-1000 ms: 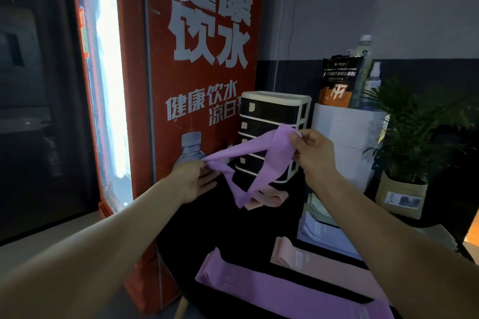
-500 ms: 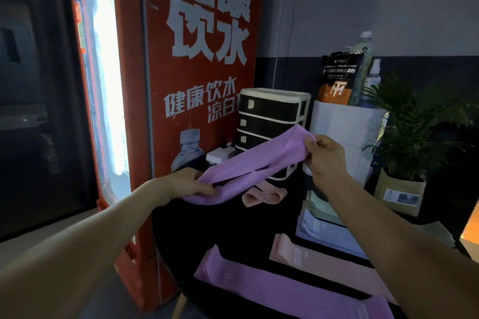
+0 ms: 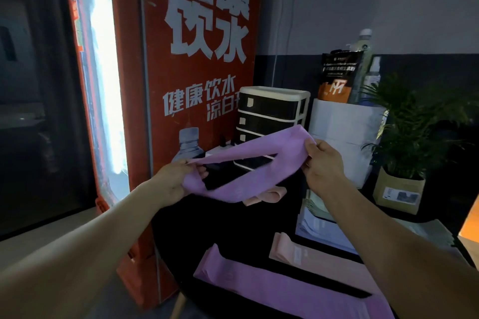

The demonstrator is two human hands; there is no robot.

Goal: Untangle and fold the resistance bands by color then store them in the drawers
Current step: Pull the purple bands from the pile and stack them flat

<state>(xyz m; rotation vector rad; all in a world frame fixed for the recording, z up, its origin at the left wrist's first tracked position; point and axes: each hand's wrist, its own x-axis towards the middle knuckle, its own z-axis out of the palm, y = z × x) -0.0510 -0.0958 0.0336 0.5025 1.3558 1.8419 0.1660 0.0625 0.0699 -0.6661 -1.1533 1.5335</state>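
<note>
A purple resistance band (image 3: 274, 146) is stretched in the air between both hands, its loop parted in the middle. My left hand (image 3: 176, 179) grips its left end and my right hand (image 3: 322, 167) pinches its right end. Behind it stands the small drawer unit (image 3: 272, 109) with dark drawers, all closed. A crumpled pink band (image 3: 269, 195) lies on the black table (image 3: 220, 225) under the held one. Flat near the front edge lie another purple band (image 3: 272, 290) and a pink band (image 3: 316, 265).
A red water vending machine (image 3: 197, 59) rises at the left of the table. A white box (image 3: 344, 137) with a pouch and bottles stands right of the drawers, beside a potted plant (image 3: 412, 137). Folded papers (image 3: 318, 225) lie under my right forearm.
The purple band went from a twisted dangling shape to a straightened loop stretched between both hands. My right hand moved right, my left hand moved lower.
</note>
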